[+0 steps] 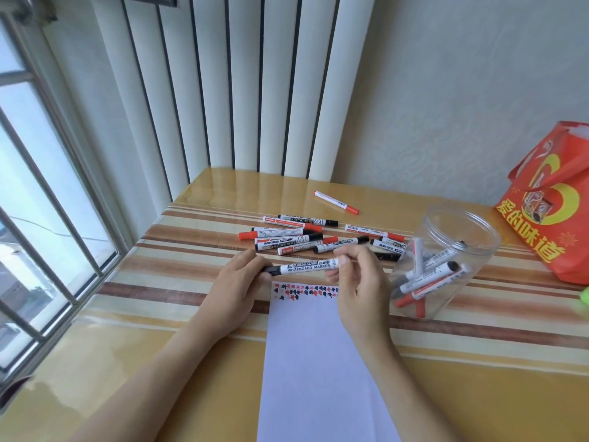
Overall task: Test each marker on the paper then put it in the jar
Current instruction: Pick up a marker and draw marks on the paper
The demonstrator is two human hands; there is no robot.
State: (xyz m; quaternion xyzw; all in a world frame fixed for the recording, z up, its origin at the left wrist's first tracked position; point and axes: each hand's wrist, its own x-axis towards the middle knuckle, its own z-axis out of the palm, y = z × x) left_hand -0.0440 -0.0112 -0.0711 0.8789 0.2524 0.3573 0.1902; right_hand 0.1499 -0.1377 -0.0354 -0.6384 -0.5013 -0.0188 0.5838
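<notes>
Two hands hold one white whiteboard marker with a black cap (304,267) level above the white paper sheet (318,362): the left hand (237,282) grips the capped end, the right hand (358,282) pinches the other end. Roughly ten red and black markers (296,237) lie piled on the striped yellow worktop (159,314), one red marker (336,202) apart. The clear plastic jar (446,263) just right holds about five markers.

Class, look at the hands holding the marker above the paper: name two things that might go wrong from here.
1. The left hand grips the black cap end of the marker and the right hand the other end; a hard tug might smear ink on the paper.
2. The jar leans, so dropping markers in might tip it.
</notes>
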